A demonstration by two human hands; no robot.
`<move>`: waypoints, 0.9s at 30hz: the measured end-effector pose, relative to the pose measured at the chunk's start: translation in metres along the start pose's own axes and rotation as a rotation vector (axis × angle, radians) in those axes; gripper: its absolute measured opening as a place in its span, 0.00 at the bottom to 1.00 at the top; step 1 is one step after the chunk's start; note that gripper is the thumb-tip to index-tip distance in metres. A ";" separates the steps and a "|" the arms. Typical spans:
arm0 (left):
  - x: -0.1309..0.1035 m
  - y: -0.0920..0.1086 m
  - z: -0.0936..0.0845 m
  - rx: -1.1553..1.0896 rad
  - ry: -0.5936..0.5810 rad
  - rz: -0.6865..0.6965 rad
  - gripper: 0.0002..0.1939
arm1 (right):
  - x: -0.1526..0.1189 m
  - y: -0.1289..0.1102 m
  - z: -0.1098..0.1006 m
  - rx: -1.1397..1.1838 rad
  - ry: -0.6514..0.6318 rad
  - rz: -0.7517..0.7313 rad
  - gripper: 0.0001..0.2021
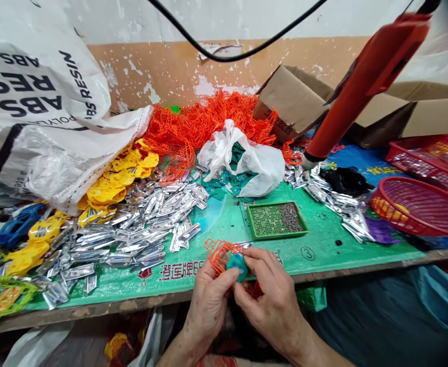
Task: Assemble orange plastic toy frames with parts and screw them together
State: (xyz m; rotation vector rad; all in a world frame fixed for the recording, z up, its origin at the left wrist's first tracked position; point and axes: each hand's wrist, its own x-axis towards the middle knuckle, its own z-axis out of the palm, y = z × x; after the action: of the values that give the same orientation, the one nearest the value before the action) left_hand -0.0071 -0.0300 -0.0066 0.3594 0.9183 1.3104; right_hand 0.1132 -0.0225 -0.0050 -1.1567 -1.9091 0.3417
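Note:
Close to the table's front edge, my left hand (213, 291) pinches a teal plastic piece (238, 266) together with an orange lattice part (221, 253), which sticks up past the fingers. My right hand (268, 288) is closed at the right side of the same teal piece, thumb and fingertips against it. Whether the right fingers also grip a smaller part is hidden. Just beyond the hands lies a shallow green tray (251, 232) with many tiny dark screws (291, 218) heaped at its right end.
Silver pieces (128, 229) and yellow parts (109, 183) spread on the left beside a white resin sack (48, 102). Orange lattice parts (208, 117) pile up behind a white plastic bag (262, 168). A red electric screwdriver (369, 86) hangs at right, near cardboard boxes (296, 97) and red baskets (384, 214).

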 end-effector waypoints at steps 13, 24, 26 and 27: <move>-0.005 0.005 0.005 0.054 0.006 0.000 0.15 | 0.009 0.025 -0.034 0.215 -0.158 0.068 0.16; -0.011 0.013 -0.007 0.120 0.011 -0.153 0.18 | 0.161 0.147 -0.148 0.264 0.683 0.202 0.35; -0.011 0.013 -0.008 0.137 -0.007 -0.169 0.17 | 0.190 0.151 -0.143 0.300 0.622 0.180 0.31; -0.011 0.013 -0.008 0.141 -0.009 -0.175 0.16 | 0.202 0.150 -0.139 0.377 0.538 0.128 0.31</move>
State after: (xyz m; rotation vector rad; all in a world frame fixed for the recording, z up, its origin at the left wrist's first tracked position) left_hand -0.0215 -0.0386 0.0014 0.3853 1.0145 1.0868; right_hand 0.2686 0.1981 0.0929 -0.9923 -1.2434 0.3931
